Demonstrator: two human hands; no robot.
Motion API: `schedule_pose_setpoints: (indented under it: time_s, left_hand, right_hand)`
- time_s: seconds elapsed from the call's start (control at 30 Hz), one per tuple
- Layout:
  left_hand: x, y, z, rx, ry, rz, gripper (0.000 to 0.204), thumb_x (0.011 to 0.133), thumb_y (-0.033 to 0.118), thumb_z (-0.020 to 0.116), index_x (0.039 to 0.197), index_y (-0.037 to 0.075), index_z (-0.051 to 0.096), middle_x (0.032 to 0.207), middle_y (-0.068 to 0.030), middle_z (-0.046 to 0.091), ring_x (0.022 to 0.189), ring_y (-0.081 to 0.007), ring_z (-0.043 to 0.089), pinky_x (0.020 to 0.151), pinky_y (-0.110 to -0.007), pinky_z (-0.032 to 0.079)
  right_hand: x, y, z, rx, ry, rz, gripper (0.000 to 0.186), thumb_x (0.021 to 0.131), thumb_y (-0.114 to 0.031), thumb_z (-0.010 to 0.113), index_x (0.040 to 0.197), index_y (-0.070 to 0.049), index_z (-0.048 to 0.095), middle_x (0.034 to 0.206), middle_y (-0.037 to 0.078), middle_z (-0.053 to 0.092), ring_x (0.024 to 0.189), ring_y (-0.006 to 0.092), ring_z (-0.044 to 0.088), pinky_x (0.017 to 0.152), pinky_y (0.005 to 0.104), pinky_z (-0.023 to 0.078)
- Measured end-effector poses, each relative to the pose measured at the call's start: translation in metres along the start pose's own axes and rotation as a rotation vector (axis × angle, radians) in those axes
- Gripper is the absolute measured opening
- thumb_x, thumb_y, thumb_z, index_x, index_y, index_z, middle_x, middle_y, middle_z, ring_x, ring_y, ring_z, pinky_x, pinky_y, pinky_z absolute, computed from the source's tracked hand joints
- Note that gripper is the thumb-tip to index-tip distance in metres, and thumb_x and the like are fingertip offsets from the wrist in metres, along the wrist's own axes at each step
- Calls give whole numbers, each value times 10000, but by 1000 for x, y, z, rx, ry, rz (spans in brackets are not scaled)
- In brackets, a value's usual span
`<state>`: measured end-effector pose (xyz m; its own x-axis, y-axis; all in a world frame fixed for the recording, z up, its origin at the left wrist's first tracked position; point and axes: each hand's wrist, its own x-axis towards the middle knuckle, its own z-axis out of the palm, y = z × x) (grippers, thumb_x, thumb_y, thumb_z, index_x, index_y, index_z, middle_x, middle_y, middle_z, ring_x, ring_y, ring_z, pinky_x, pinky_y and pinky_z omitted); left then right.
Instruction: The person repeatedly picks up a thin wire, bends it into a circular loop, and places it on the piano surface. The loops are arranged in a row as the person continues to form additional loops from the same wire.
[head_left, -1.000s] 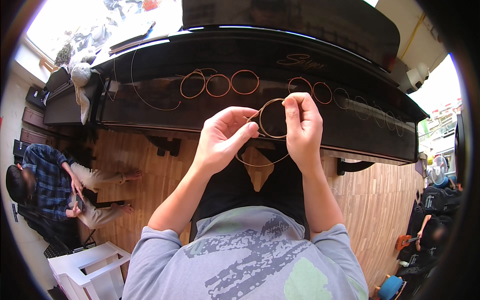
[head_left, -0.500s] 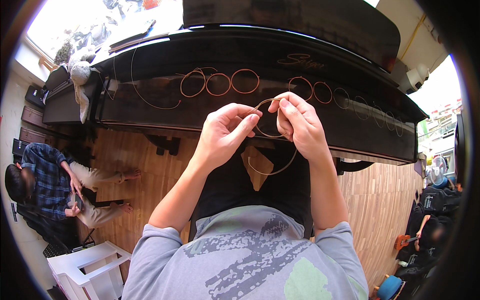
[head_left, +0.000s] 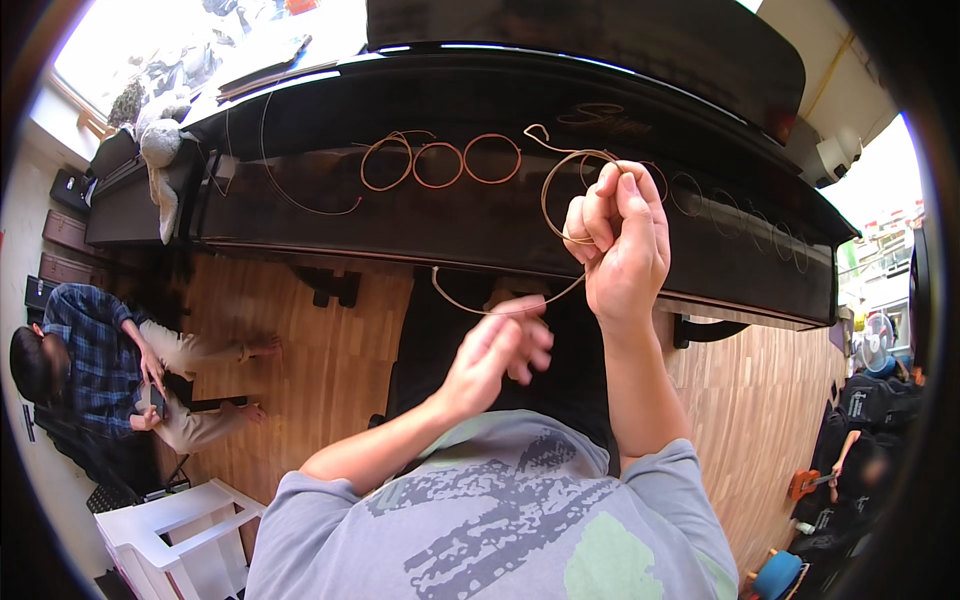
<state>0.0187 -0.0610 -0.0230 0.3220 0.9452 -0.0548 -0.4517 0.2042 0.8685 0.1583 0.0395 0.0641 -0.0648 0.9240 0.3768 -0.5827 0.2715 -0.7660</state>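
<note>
My right hand (head_left: 625,230) is raised over the piano's front, its fingers pinching a brass-coloured coiled guitar string (head_left: 544,195). One hooked end of the string sticks up beyond the coil. Its other end hangs below in a long, loose curve. Lower down, my left hand (head_left: 490,360) is close to that curve with its fingers half bent and apart, somewhat blurred. Whether it touches the string I cannot tell. Beyond my hands, copper-coloured string coils (head_left: 493,183) lie in a row on the black piano (head_left: 330,240). My right hand partly hides other coils.
Thinner coils lie farther right on the piano, and a loose string (head_left: 300,208) curves at its left. A grey plush toy (head_left: 160,145) drapes over the left end. A seated person (head_left: 85,350) holds a phone at left. White furniture (head_left: 185,540) stands lower left, another person's arm at right.
My left hand has come off the coil and moved down towards me. My right hand has lifted slightly away and right, carrying the coil; one string end has sprung up.
</note>
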Motion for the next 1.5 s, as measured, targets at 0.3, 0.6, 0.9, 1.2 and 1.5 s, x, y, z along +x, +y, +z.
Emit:
schedule_pose_setpoints:
  time_s: [0.3,0.6,0.9,1.2,1.5]
  left_hand:
    - [53,49,-1,650,325,775,272,1014,133,431,1162,-23,598,1051,-81,590,993,-128,585,816,-259,493]
    - [83,59,-7,379,282,689,264,902,3,611,1164,13,648,909,-45,597,769,-111,643,688,-202,507]
    - [85,74,-3,515,285,481,214,857,-18,653,1068,-4,687,811,-36,617,656,-124,662,571,-190,504]
    - [81,79,-5,1101,358,708,119,803,40,689,918,14,705,724,-76,581,606,-167,588,547,-271,477]
    - [80,83,-2,1154,285,723,111,810,44,682,917,16,693,743,-77,569,610,-184,580,546,-288,474]
  right_hand:
    - [-13,20,-5,-226,170,47,222,1016,-184,373,886,-53,497,580,-39,362,519,31,298,481,207,255]
    - [-22,32,-2,-231,120,139,201,1003,-148,384,877,-52,507,603,-56,351,538,19,274,484,206,220]
    - [-24,29,-12,-452,58,130,193,998,-148,406,913,-31,534,645,-26,400,572,48,362,515,220,300]
    - [-7,-5,-11,-1641,-2,-584,318,813,-176,696,1101,-59,625,873,56,540,747,217,541,747,349,425]
    - [-9,1,-21,-1228,-119,-42,143,857,-65,631,979,1,667,837,75,665,737,196,636,686,316,482]
